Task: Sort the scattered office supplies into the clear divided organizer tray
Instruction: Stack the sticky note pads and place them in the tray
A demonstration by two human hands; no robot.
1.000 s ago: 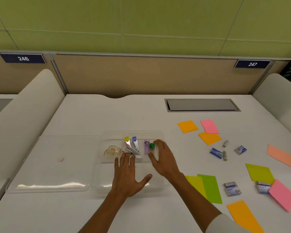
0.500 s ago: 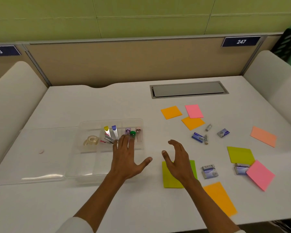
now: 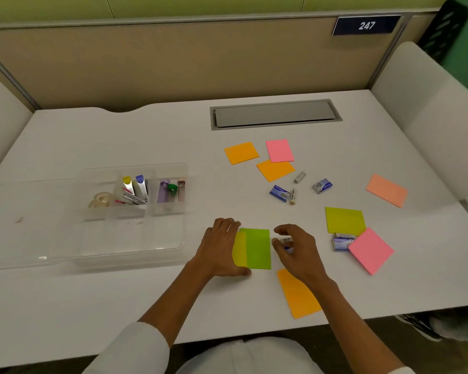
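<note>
The clear divided organizer tray (image 3: pixel 125 238) sits at the left of the white desk. Its back compartments hold tape rolls (image 3: pixel 100 200), staplers (image 3: pixel 133 190) and small purple and green items (image 3: pixel 168 189). My left hand (image 3: pixel 219 248) lies spread on the left edge of overlapping yellow and green sticky notes (image 3: pixel 256 248), just right of the tray. My right hand (image 3: pixel 297 249) is curled over a small staple box (image 3: pixel 286 240) beside those notes, thumb and fingers pinching it. An orange note (image 3: pixel 297 295) lies partly under my right wrist.
More sticky notes are scattered right: orange (image 3: pixel 241 153), pink (image 3: pixel 279 150), salmon (image 3: pixel 387 190), yellow-green (image 3: pixel 345 220), pink (image 3: pixel 370 251). Staple boxes (image 3: pixel 279 193) (image 3: pixel 322 185) (image 3: pixel 341 242) and small tubes (image 3: pixel 300 176) lie among them. A clear lid (image 3: pixel 25 225) lies left of the tray; a cable hatch (image 3: pixel 274 114) is at the back.
Both hands have left the tray and moved right. The left now rests on the yellow and green notes; the right has reached the staple box and closed around it.
</note>
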